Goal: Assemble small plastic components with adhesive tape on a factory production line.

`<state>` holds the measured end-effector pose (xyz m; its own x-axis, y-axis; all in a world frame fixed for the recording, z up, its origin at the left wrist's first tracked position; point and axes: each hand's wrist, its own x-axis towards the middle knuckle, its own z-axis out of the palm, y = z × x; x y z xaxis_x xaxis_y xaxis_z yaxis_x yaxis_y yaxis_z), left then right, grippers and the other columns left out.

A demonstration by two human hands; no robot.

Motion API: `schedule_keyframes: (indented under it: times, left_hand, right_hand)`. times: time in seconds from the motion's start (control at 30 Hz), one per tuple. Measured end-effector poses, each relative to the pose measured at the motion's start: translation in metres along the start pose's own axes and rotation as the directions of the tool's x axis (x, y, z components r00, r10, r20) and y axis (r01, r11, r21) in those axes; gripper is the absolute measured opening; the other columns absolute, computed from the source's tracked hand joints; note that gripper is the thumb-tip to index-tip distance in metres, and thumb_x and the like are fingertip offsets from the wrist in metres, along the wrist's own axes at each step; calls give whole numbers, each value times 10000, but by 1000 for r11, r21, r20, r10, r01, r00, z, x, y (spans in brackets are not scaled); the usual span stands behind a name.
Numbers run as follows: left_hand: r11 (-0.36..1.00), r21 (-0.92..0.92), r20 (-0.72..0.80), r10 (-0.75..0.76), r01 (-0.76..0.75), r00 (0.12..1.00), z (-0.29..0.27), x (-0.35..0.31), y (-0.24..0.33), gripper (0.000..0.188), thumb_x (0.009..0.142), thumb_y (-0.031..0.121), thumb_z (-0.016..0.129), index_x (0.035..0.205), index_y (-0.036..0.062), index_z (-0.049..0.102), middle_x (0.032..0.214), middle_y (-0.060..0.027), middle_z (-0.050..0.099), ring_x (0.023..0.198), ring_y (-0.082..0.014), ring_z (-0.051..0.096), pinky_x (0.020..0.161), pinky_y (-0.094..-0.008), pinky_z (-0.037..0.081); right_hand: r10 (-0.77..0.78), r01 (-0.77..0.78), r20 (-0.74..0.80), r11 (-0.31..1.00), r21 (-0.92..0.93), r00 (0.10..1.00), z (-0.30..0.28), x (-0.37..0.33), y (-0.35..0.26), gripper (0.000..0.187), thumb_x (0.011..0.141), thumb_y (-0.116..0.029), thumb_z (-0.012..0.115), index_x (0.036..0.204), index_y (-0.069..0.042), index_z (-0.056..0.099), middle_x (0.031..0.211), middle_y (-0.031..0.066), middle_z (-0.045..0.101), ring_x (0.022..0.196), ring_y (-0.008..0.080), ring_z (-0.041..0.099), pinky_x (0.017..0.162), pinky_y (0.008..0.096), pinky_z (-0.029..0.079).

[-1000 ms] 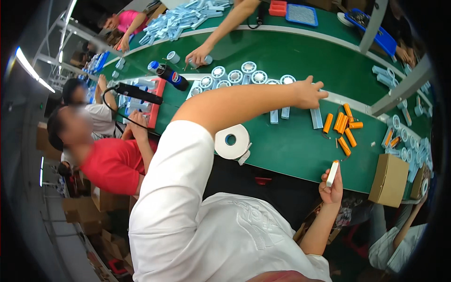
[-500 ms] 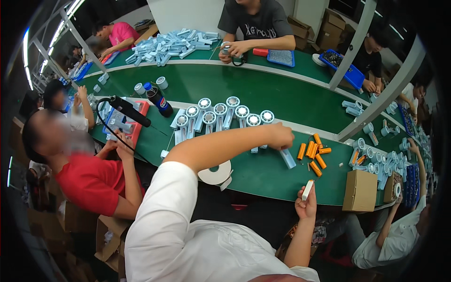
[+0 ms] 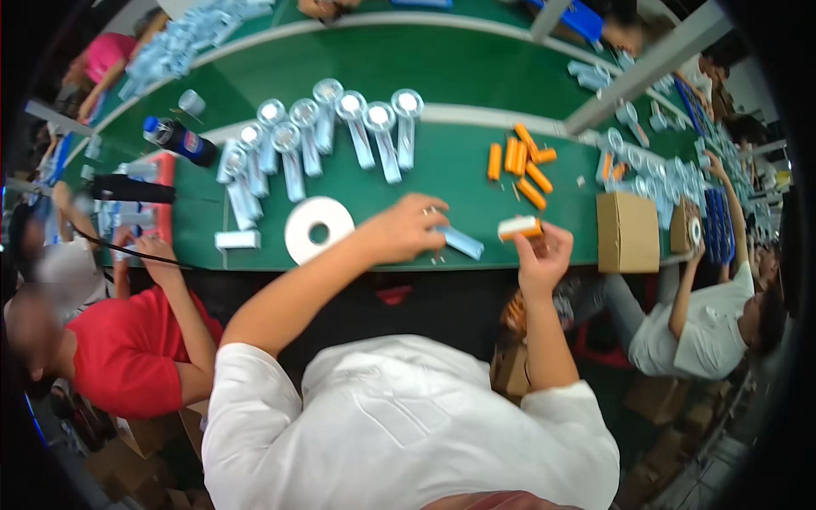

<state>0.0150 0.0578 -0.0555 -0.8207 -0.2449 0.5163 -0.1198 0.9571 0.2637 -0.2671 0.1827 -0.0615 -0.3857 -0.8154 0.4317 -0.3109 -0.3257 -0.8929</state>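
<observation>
My right hand (image 3: 544, 255) pinches an orange cylindrical battery (image 3: 532, 231) with a white strip-like piece (image 3: 515, 225) along it, just above the table's near edge. To its left, my left hand (image 3: 412, 228) curls its fingers on one end of a light-blue plastic handle (image 3: 460, 242); the hand hides that end. Beyond my right hand lies a loose group of orange batteries (image 3: 515, 159). Light-blue handheld fans (image 3: 308, 132) with round heads lie in a staggered row on the green table, beyond my left forearm.
A white tape roll (image 3: 296, 238) and a light-blue rectangular part (image 3: 237, 240) lie left of my forearm. A cardboard box (image 3: 627, 231) stands at right, with more fans behind. A dark bottle (image 3: 183, 142) stands at left, near a co-worker in red (image 3: 127, 353). A grey post (image 3: 646, 72) slants across the far right.
My left hand has come back toward the table's near edge, with the light-blue handle at its fingers. My right hand has turned the battery, showing its orange side. The view has shifted too.
</observation>
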Motion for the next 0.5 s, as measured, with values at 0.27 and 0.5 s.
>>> schedule_keyframes:
  times: [0.27,0.5]
  left_hand:
    - [991,-25,92,-128,131,988,-2,4,6,102,853,94,734,904,141,661,1172,-13,658,1283,-288,586,1082,-441,439]
    - [990,-50,61,-129,132,990,5,2,8,109,849,87,738,905,141,662,1165,-8,654,1245,-258,592,1088,-419,417]
  right_hand:
    - [-273,282,259,959,4,926,4,-3,-13,519,807,103,846,1184,-116,563,1126,189,781,797,175,728,554,209,499]
    - [-304,349,392,936,-48,868,8,-5,-1,502,775,99,869,1139,-110,594,1103,144,801,852,190,771,575,219,525]
